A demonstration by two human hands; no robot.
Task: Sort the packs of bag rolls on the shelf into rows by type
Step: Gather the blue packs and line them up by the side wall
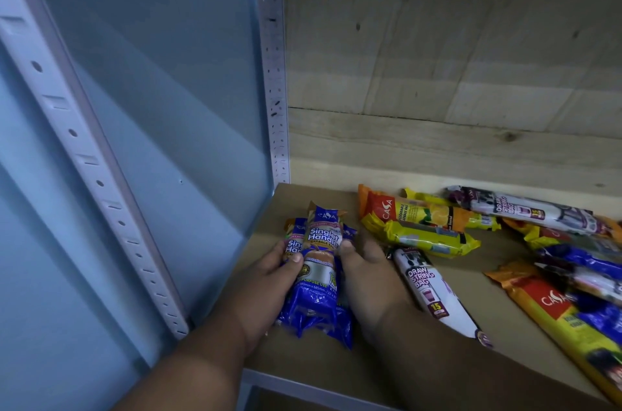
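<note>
Both hands are at the blue packs [319,262], the ones that say "Singlet Handle". The left hand [269,279] curls round the left side of the bunch, with the thumb on the front of the top pack. The right hand [363,276] presses in from the right side, with its thumb on the top pack too. So both hands are gripping the blue packs. There look to be three or so of them, one on top of the others.

The blue packs lie on the brown shelf [323,363], in its left corner, close to the grey side wall [161,101].

I think the job right now is to square up the blue packs into one neat row. To do it well, squeeze them gently from both sides so they lie side by side, all pointing the same way. The plastic looks slippery, so the top one may slide off.

Just right of the blue packs lies a white pack [434,293] that says "Draw String Bag", touching the right wrist. Behind it are a yellow pack [430,239] and an orange pack [404,208]. More packs are heaped far to the right.

Behind the blue packs there is bare shelf up to the wooden back wall [454,74], so they can be pushed back there. The front edge of the shelf is near the wrists, so do not pull the packs too far forward.
</note>
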